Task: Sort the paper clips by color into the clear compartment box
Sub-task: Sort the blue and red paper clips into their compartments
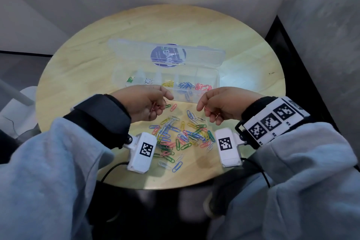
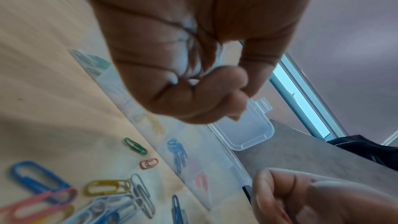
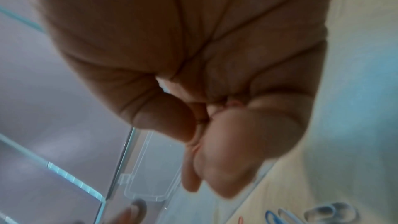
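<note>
Paper clips (image 1: 181,136) of mixed colors lie heaped on the round wooden bench (image 1: 81,68) below my 2 raised hands. My left hand (image 1: 144,103) curls its fingers around pink clips (image 1: 154,107), and my right hand (image 1: 222,105) pinches more pink clips (image 1: 211,112). Just beyond the hands sits the clear compartment box (image 1: 216,78), lid open toward the wall, holding green (image 1: 130,79), white (image 1: 149,81), yellow (image 1: 168,83), blue (image 1: 186,85) and pink (image 1: 203,86) groups in separate compartments.

A round pale wooden table (image 1: 243,48) carries the open clear compartment box (image 1: 206,76) and a loose heap of coloured paper clips (image 1: 181,136).
</note>
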`<move>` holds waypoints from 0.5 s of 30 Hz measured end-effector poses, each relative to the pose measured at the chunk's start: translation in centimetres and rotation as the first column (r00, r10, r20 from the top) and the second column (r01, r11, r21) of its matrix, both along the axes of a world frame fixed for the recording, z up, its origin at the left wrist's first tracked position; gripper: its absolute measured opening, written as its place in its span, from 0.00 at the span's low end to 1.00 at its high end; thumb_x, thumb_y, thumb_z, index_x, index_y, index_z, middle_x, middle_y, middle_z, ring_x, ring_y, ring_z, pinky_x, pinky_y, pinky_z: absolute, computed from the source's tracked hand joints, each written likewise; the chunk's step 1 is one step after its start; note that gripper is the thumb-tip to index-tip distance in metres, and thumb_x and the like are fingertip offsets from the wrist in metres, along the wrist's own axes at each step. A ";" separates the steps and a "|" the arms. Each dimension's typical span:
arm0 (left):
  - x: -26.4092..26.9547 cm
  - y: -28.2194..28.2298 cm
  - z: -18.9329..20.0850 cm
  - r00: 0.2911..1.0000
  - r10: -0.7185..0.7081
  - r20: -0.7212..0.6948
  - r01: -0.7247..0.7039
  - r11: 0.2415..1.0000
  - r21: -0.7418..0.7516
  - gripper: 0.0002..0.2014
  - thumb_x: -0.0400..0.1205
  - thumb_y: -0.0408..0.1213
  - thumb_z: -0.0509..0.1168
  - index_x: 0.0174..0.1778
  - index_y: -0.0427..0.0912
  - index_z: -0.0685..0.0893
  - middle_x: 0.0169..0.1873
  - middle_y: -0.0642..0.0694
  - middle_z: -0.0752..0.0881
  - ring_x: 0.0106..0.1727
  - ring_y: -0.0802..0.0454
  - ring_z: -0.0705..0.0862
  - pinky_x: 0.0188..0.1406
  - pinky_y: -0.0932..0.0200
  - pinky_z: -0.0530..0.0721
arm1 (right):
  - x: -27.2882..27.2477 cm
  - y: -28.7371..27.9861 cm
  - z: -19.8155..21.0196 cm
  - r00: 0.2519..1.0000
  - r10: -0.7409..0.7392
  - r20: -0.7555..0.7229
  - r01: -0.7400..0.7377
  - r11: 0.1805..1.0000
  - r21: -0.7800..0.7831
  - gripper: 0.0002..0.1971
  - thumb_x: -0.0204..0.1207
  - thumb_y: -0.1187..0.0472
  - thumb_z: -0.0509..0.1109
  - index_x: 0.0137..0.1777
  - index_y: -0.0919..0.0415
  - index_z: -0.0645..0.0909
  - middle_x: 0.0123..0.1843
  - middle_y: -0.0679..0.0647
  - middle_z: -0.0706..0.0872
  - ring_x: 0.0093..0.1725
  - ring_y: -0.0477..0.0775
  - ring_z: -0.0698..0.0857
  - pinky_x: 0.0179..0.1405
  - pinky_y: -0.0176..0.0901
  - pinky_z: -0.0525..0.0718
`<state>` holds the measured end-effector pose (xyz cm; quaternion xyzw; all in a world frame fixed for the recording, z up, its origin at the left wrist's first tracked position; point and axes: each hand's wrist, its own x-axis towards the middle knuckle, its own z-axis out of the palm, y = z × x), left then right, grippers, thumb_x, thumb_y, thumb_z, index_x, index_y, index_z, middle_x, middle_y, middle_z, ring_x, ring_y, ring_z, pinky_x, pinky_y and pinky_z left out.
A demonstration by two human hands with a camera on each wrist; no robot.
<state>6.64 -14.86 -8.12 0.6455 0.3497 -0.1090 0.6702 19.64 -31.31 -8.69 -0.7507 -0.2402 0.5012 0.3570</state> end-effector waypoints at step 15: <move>-2.5 1.2 -0.7 0.887 -0.205 -0.413 0.441 0.641 0.628 0.06 0.75 0.36 0.67 0.34 0.48 0.78 0.28 0.52 0.76 0.29 0.55 0.72 0.32 0.61 0.70 | -3.0 2.6 0.1 0.739 0.407 0.536 -0.249 0.905 -0.345 0.15 0.75 0.59 0.70 0.60 0.46 0.81 0.43 0.46 0.76 0.44 0.48 0.76 0.41 0.39 0.73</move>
